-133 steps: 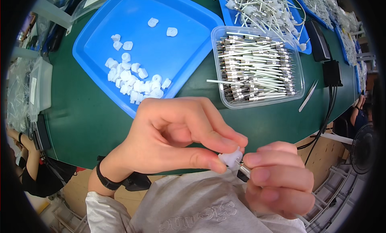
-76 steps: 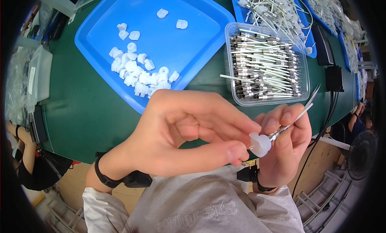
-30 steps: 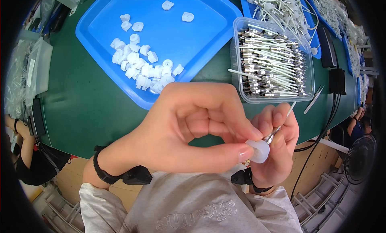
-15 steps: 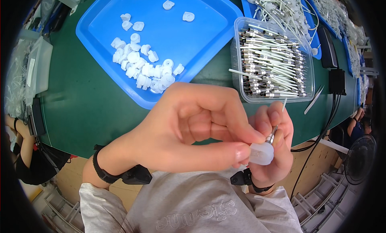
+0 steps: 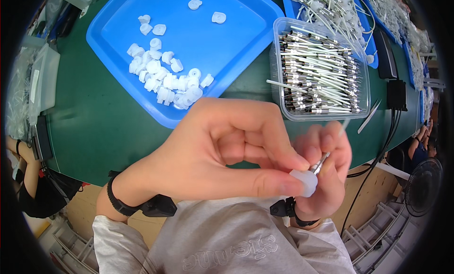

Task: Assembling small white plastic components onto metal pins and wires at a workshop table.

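Note:
In front of my chest, my left hand (image 5: 222, 155) pinches a translucent white plastic cap (image 5: 308, 183) between thumb and index finger. My right hand (image 5: 333, 181) has its fingers closed around a thin white tube with a silvery metal end (image 5: 320, 163). That metal end meets the cap's upper right side; how deep it sits inside is hidden. The tube's pale far end sticks up past my right fingertips, slightly blurred. Beyond my left hand, a blue tray (image 5: 222, 61) holds many similar white caps (image 5: 163, 77).
Behind my right hand stands a clear plastic box (image 5: 326, 117) full of metal-ended white tubes. Tweezers (image 5: 369, 117) lie right of it, near a black adapter (image 5: 396, 95) with cables. More blue trays with parts line the far right. Other people sit at both sides.
My right hand has shifted slightly right and its tube leans over more to the right. The cap has turned a little in my left fingers, its rounded face now more toward the right.

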Action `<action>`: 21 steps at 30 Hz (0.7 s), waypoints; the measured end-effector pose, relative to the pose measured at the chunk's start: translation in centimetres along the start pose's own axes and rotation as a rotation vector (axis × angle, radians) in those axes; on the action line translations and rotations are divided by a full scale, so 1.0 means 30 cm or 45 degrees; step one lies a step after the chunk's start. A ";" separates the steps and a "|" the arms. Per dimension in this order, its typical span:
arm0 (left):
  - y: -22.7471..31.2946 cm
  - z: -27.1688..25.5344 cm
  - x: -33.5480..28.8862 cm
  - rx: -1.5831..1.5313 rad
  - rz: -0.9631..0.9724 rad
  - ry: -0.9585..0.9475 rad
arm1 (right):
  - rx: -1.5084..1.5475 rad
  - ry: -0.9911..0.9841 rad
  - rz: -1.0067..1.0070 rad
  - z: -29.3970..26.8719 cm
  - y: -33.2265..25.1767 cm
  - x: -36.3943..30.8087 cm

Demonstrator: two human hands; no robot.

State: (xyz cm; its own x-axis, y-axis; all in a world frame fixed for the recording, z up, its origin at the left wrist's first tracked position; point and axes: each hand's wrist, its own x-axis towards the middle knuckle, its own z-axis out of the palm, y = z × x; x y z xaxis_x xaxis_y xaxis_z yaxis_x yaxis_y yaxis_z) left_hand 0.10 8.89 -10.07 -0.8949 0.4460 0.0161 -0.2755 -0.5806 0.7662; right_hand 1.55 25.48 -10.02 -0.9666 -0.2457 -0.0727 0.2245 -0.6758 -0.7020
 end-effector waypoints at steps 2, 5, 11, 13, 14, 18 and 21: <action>0.002 0.002 0.001 -0.031 -0.051 0.017 | -0.135 -0.008 -0.134 0.003 -0.008 -0.002; 0.007 0.002 0.002 -0.051 -0.136 0.040 | -0.347 -0.105 -0.287 -0.004 -0.028 -0.001; 0.014 -0.004 0.009 -0.001 -0.180 0.062 | -0.602 -0.189 -0.485 -0.013 -0.029 -0.010; 0.015 -0.002 0.007 -0.006 -0.168 0.074 | -0.651 -0.204 -0.560 -0.012 -0.023 -0.001; 0.016 0.000 0.007 -0.011 -0.164 0.090 | -0.676 -0.213 -0.599 -0.011 -0.019 0.003; 0.014 0.002 0.006 -0.017 -0.145 0.119 | -0.682 -0.189 -0.639 -0.006 -0.007 0.002; 0.015 0.002 0.001 0.003 -0.118 0.089 | -0.633 -0.218 -0.632 -0.007 -0.002 0.000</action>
State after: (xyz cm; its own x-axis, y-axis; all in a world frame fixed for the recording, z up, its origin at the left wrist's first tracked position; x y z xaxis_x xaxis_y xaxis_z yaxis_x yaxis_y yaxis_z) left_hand -0.03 8.70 -9.68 -0.8879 0.4491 -0.0999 -0.3578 -0.5374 0.7636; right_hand 1.50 25.66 -10.12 -0.8981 -0.1246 0.4217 -0.3581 -0.3495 -0.8658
